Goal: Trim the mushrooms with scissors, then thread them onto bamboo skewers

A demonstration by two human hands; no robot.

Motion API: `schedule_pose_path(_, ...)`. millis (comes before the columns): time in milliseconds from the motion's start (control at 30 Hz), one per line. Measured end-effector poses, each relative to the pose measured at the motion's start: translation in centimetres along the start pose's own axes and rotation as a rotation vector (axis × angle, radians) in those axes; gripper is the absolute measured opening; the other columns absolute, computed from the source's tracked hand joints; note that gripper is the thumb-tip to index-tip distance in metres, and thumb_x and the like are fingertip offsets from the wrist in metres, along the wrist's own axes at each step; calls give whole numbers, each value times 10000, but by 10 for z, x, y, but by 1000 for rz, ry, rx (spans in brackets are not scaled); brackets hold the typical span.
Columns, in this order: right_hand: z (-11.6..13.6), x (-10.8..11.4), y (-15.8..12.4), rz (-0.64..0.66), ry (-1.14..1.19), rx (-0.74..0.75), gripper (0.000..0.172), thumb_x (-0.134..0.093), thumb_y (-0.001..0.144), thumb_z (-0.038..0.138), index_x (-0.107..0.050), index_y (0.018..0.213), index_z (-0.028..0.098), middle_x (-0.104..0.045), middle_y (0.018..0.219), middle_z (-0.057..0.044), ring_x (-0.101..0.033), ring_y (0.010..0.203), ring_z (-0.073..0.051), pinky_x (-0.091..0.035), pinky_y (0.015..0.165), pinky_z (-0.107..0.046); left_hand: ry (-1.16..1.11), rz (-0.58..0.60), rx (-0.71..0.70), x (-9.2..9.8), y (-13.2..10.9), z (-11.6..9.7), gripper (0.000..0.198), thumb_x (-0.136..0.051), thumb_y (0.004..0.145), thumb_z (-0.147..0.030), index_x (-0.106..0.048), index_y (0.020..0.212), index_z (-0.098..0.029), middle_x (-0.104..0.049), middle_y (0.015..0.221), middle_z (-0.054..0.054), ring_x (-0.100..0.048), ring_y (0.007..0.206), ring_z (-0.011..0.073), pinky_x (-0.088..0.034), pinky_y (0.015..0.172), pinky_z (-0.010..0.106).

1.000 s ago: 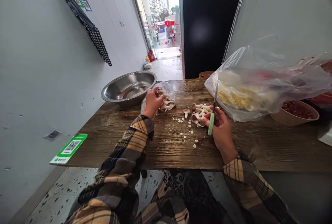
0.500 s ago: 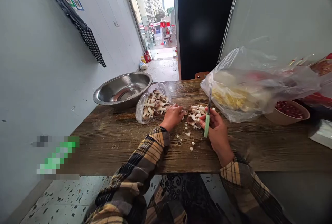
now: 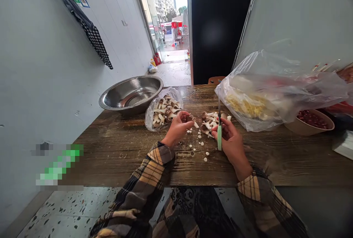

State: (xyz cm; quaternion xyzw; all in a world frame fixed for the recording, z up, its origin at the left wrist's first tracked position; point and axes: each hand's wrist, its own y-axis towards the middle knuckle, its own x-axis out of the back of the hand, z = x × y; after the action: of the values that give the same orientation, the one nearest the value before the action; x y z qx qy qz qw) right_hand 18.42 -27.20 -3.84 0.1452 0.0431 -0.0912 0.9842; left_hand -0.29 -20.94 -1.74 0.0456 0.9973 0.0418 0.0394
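Note:
My left hand (image 3: pixel 178 127) is closed, pinching a brown-capped mushroom (image 3: pixel 195 124) between thumb and fingers. In my right hand (image 3: pixel 231 141) is a pair of scissors (image 3: pixel 219 137) with a light green handle, seen nearly edge-on, blades pointing away from me. A small pile of mushrooms (image 3: pixel 207 124) lies between the hands, partly behind the scissors. Small white stem pieces (image 3: pixel 202 144) are scattered on the wood nearer to me. Just beyond my left hand, an open clear plastic bag (image 3: pixel 150 114) holds more mushrooms (image 3: pixel 164 109).
A wide steel basin (image 3: pixel 110 100) stands at the table's far left. To the right, a large clear bag (image 3: pixel 264 120) contains yellow food, beside a bowl (image 3: pixel 296 127) of dark red pieces. A white packet (image 3: pixel 343 144) lies at the right edge of the wooden table (image 3: pixel 116 164).
My left hand has turned from reaching palm-down beside the bag to pinching a mushroom, raised slightly. The right hand keeps the scissors in nearly the same place. More white pieces show near the left fingers.

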Motion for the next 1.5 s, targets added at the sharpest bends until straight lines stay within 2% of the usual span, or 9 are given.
schedule_pose_path(100,-5,1,-3,49,-121,20,538,-741,714,363,-575,1206,222,-695,918,-48,-665,819,-206,-541,793,-366,-234,-31,65,7,-13,-4,451,-801,598,-191,-532,960,-171,-573,747,-45,-554,609,76,-432,562,198)
schedule_pose_path(233,-2,6,-7,160,-329,38,565,-703,760,389,-558,1279,220,-689,817,-27,-652,748,-199,-537,742,-346,-400,-7,143,12,-22,-4,447,-832,590,-198,-609,972,-133,-618,766,-19,-614,665,90,-506,668,231)
schedule_pose_path(333,9,15,-14,200,-491,81,555,-678,778,404,-560,1286,212,-707,952,-65,-663,815,-216,-538,752,-346,-498,19,151,12,-23,-5,348,-845,580,-197,-639,846,-107,-635,779,-3,-622,693,96,-525,709,248)
schedule_pose_path(433,20,27,-26,273,-681,128,537,-675,776,406,-577,1262,200,-676,1131,-104,-661,931,-244,-535,794,-352,-567,54,133,11,-24,-7,316,-838,602,-203,-630,821,-114,-645,780,-6,-620,669,92,-536,717,265)
schedule_pose_path(600,29,42,-47,379,-868,126,543,-640,805,409,-560,1285,168,-674,1147,-123,-657,992,-264,-541,792,-346,-595,125,139,11,-28,-9,302,-817,644,-226,-599,826,-123,-649,741,1,-630,641,115,-543,681,291)
schedule_pose_path(800,30,46,-55,375,-883,70,557,-620,814,448,-575,1276,139,-650,1232,-149,-636,1088,-290,-531,864,-373,-589,193,114,5,-31,-9,325,-826,608,-177,-607,840,-117,-647,773,6,-628,669,118,-538,725,312)
schedule_pose_path(1033,26,42,-56,364,-847,48,569,-612,817,469,-590,1272,129,-625,1281,-163,-601,1164,-312,-497,947,-419,-515,281,119,0,-33,-5,294,-814,624,-189,-590,800,-118,-636,766,7,-629,671,121,-499,684,269)
schedule_pose_path(1267,15,43,-62,300,-825,47,528,-611,825,459,-622,1254,152,-653,1245,-149,-634,1120,-313,-516,932,-423,-464,246,179,-2,-39,-10,329,-826,599,-190,-590,818,-121,-640,796,18,-611,673,101,-476,681,247)
schedule_pose_path(1500,15,48,-70,320,-873,60,546,-578,843,500,-640,1222,112,-677,1195,-167,-654,1088,-311,-544,888,-399,-449,267,142,-2,-38,-9,337,-813,616,-220,-568,826,-124,-623,771,4,-598,629,102,-484,637,257)
